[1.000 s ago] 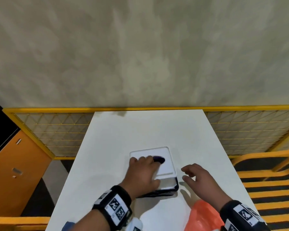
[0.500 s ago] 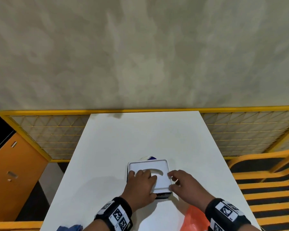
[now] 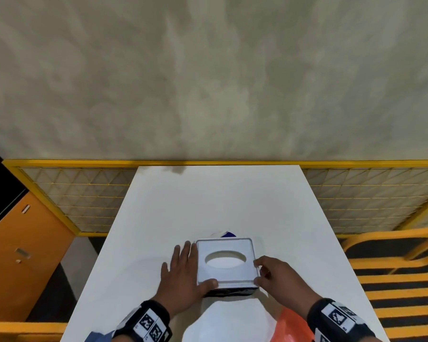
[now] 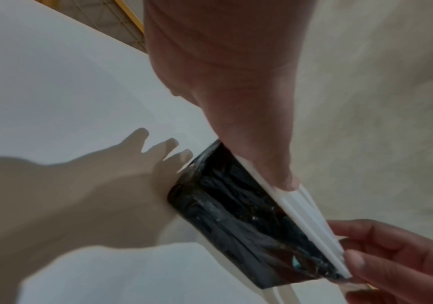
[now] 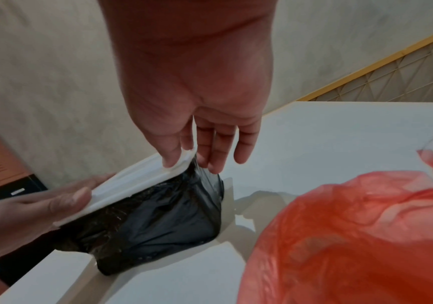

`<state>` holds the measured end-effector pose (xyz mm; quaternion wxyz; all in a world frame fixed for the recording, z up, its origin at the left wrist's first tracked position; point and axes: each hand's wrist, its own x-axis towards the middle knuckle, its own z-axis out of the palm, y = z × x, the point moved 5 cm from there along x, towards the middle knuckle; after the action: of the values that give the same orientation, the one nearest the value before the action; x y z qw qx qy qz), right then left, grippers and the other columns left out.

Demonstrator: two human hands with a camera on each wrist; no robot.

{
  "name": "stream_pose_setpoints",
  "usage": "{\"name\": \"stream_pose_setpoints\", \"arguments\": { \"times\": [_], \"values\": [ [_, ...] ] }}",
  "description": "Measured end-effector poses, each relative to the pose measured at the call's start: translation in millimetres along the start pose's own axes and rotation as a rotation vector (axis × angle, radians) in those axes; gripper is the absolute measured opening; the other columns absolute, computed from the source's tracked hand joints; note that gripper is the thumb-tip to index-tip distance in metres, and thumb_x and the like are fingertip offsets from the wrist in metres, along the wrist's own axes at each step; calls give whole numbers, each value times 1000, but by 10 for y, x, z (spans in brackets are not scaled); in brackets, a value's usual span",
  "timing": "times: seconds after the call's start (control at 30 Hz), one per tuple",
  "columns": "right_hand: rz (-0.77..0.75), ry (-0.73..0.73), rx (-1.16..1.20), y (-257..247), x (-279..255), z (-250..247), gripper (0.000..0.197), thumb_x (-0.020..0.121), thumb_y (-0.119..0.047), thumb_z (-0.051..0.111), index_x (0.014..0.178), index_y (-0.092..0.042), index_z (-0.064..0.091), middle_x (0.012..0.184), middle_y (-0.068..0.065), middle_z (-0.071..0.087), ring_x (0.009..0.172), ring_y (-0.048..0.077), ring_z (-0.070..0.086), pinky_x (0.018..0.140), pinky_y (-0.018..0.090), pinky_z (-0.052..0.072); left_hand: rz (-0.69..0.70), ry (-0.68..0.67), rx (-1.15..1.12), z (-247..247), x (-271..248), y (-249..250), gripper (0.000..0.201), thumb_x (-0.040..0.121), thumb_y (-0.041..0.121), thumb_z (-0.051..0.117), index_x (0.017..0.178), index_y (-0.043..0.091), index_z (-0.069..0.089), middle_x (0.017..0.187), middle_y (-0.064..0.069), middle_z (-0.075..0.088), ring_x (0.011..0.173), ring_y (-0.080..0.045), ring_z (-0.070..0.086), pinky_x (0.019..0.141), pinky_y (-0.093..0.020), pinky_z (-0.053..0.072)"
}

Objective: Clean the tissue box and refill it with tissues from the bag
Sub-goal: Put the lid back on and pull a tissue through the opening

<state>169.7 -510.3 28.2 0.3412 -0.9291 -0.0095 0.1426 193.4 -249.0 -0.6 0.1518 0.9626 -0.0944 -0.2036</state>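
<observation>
The tissue box (image 3: 225,275) stands on the white table (image 3: 208,206), near its front; it has a dark wrapped body (image 4: 249,222) and a white lid with an oval opening. My left hand (image 3: 183,275) lies along the box's left side with straight fingers, and its thumb (image 4: 275,164) presses on the lid's front edge. At the lid's right front corner my right hand (image 3: 277,277) pinches the box, thumb on the white rim and fingers (image 5: 210,156) on the dark side. The orange plastic bag (image 3: 289,327) lies at the near right, under my right wrist.
A small blue and white thing (image 3: 226,234) peeks out behind the box. Blue cloth (image 3: 97,336) shows at the bottom left. A yellow mesh fence (image 3: 84,193) runs round the table's far and side edges. An orange cabinet (image 3: 22,255) stands at the left.
My left hand slid off the top of the lid to the box's left side, uncovering the oval opening. My right hand came in from the right and took the lid's right corner.
</observation>
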Motion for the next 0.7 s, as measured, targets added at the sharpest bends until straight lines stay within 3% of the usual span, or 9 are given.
{"name": "stream_pose_setpoints", "arguments": {
  "times": [0.07,0.13,0.23,0.37,0.5,0.63,0.7],
  "values": [
    [-3,2,19,5,-24,25,34,85,-30,67,118,-30,58,83,-6,65,74,4,60,65,13,45,6,-57,-32,79,-16,-56,130,64,101,13,160,21,-20,170,3,-23,156,-24,-21,124,-63,4],
    [-8,-1,15,8,-45,61,34,86,-30,66,119,-30,57,80,-4,66,71,5,60,64,15,45,8,-66,-81,158,-26,-103,133,58,103,7,160,22,-23,169,5,-23,156,-22,-22,124,-63,2],
    [2,4,22,29,-74,93,33,88,-29,64,120,-30,55,80,2,66,70,10,61,66,19,47,-7,-58,-123,207,-15,-123,128,64,100,16,159,24,-23,171,7,-18,156,-22,-21,123,-65,2],
    [30,-18,-41,33,-48,76,34,87,-36,64,119,-35,52,81,-8,63,74,6,60,70,23,49,-44,-76,-73,126,-51,-75,118,76,94,26,159,27,-25,173,3,4,158,-25,-16,122,-66,0],
    [34,-13,-153,-28,-24,39,36,82,-44,64,116,-39,52,94,-12,61,87,7,59,78,28,51,-60,-83,30,18,-79,-9,113,82,90,30,159,27,-25,169,-5,23,158,-29,-10,121,-69,0],
    [19,-37,-343,-178,69,-74,38,72,-55,65,105,-38,55,98,-16,48,96,12,48,77,32,43,-51,-76,-4,35,-68,-12,117,79,92,31,159,26,-24,173,-1,2,158,-29,-13,120,-69,-3],
    [47,-28,-219,-225,164,-116,32,71,-52,69,96,-34,58,93,-14,54,88,9,53,75,28,46,-38,-51,-87,18,-74,-19,120,79,90,39,159,25,-22,173,4,-3,158,-26,-10,121,-68,-2]
  ]
}}
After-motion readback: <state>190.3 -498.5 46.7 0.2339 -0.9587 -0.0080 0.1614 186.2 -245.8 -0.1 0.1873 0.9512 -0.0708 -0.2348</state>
